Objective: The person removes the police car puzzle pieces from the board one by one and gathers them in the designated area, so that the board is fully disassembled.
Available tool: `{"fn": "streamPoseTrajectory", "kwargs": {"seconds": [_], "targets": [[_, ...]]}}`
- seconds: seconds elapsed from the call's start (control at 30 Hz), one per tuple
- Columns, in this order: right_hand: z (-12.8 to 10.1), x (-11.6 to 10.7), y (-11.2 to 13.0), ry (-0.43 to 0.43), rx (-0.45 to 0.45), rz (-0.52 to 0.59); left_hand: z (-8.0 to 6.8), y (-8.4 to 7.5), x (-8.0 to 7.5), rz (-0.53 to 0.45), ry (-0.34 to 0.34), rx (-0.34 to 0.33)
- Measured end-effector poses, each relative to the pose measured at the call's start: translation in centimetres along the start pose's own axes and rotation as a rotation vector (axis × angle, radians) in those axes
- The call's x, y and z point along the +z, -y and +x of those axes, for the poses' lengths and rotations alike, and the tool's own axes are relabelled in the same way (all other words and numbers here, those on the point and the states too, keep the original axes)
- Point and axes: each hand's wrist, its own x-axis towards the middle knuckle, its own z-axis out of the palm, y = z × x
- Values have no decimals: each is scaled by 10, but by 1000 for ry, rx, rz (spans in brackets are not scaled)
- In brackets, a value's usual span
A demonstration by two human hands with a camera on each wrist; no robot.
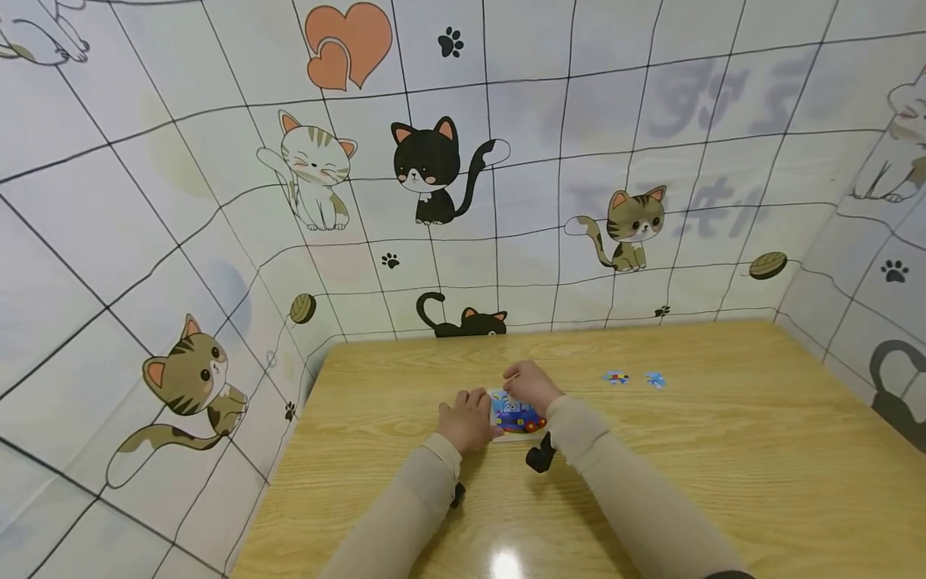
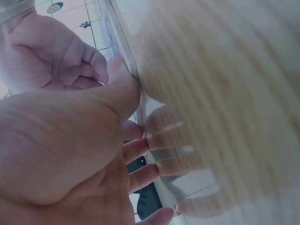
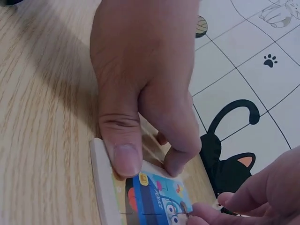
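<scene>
Lying inside puzzle tray: blue pieces

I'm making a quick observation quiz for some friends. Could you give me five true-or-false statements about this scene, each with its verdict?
1. The person's left grip touches the puzzle board. True.
2. In the head view, loose puzzle pieces lie to the left of the puzzle board. False: they lie to its right.
3. The tabletop has a light wood grain. True.
4. The vehicle pictured on the puzzle board is green. False: it is mostly blue.
5. The right grip is at the puzzle board, not beside the loose puzzle pieces. True.
</scene>
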Motion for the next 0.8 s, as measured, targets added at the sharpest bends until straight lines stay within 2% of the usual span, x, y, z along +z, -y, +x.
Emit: {"fn": "streamPoseTrajectory", "kwargs": {"seconds": [0.2,0.5,0.7,0.8], "targets": [[-3,4,-1,16,-77,-83,0,-1,0,7,-2,1],[-4,2,-7,7,-195,-319,2,0,3,3,7,-5],[-2,3,-11,-11,-236,-314,0,0,1,-8,-4,-3],[-1,5,-9,-18,-206,-300,-1,1,0,-15,-3,-3]]}}
